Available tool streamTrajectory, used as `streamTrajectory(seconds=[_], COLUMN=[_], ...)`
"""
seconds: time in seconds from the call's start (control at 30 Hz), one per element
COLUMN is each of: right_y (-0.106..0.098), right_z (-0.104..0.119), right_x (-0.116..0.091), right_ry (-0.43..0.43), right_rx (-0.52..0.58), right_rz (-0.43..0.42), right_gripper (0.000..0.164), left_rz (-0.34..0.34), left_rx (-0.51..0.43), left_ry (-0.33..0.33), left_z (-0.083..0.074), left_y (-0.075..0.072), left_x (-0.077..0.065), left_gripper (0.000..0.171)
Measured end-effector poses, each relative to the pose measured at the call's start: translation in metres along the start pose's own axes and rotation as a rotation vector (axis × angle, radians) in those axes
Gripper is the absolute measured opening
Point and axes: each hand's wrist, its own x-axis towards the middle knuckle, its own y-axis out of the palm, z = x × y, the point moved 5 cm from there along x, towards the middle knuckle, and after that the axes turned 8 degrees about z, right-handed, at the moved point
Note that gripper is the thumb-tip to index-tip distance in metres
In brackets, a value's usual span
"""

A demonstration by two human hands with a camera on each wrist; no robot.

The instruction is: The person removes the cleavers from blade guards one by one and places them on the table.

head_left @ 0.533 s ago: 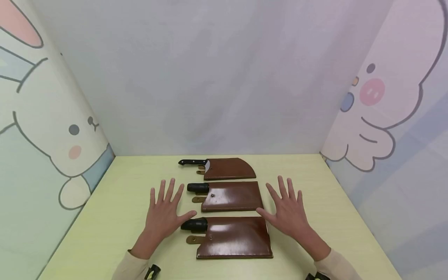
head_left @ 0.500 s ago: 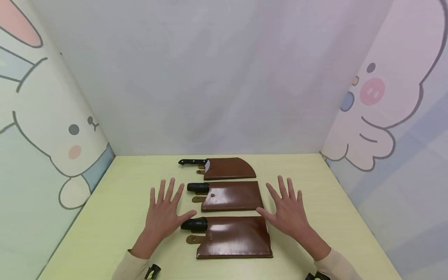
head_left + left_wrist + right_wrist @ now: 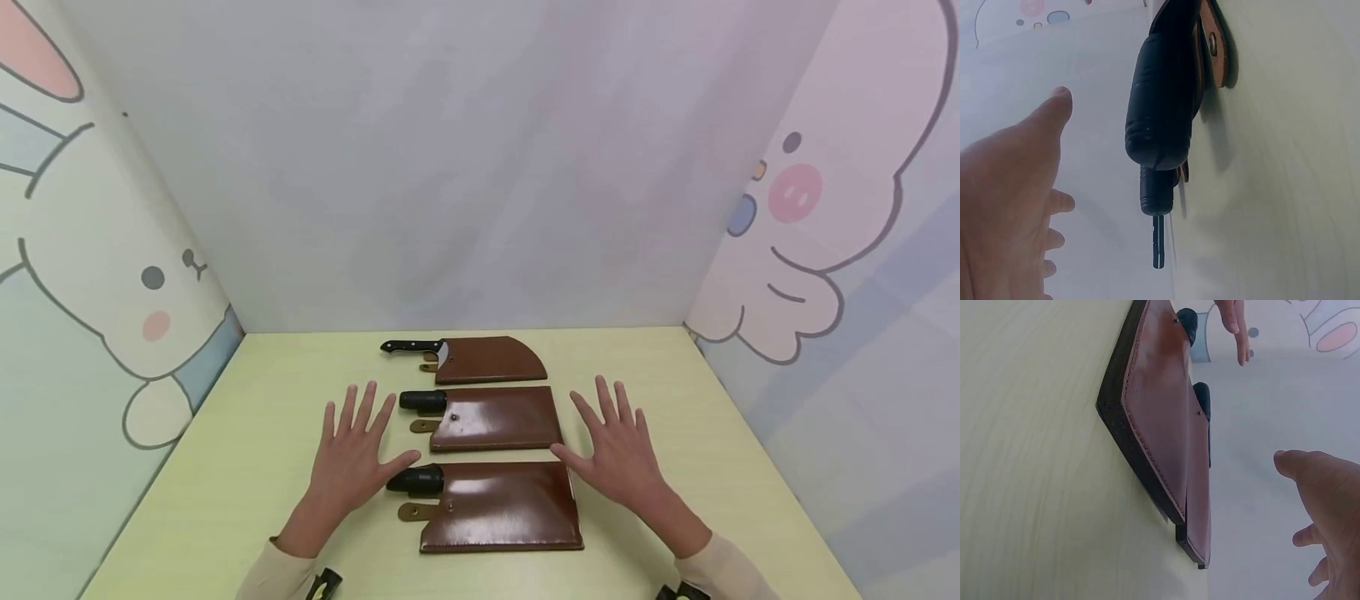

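Three sheathed knives lie in a row, handles to the left. Closest is a broad brown leather sheath (image 3: pixel 502 510) with a thick black handle (image 3: pixel 420 479). A similar middle sheath (image 3: pixel 495 418) lies beyond it. The far, curved sheath (image 3: pixel 491 360) leaves a sliver of blade and a riveted black handle (image 3: pixel 411 346) exposed. My left hand (image 3: pixel 348 467), fingers spread, is raised above the table beside the near handle and apart from it in the left wrist view. Fingers also spread, my right hand (image 3: pixel 618 458) hovers off the sheaths' right ends. Both hands hold nothing.
A pale yellow wood-grain table (image 3: pixel 247 400) bears the knives. Behind it stands a plain grey-white wall (image 3: pixel 465 167). Cartoon-printed panels, a rabbit (image 3: pixel 97 292) on the left and a pink-cheeked figure (image 3: pixel 832 208) on the right, close in the sides.
The head view has shifted very slightly. Both hands stay spread and the knives lie where they were.
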Motion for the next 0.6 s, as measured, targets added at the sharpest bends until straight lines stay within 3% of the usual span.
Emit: streamTrajectory(seconds=[0.3, 0.6], right_y=[-0.010, -0.016], right_z=[-0.003, 0.006], right_x=[-0.007, -0.016], right_ry=[-0.012, -0.064], right_rx=[0.016, 0.026], right_rz=[-0.016, -0.007], right_gripper=[0.086, 0.089], left_rz=[-0.035, 0.029], left_rx=[-0.020, -0.052], left_ry=[0.021, 0.041], left_z=[-0.003, -0.012], left_y=[-0.014, -0.017], left_x=[-0.009, -0.016], left_gripper=[0.094, 0.093])
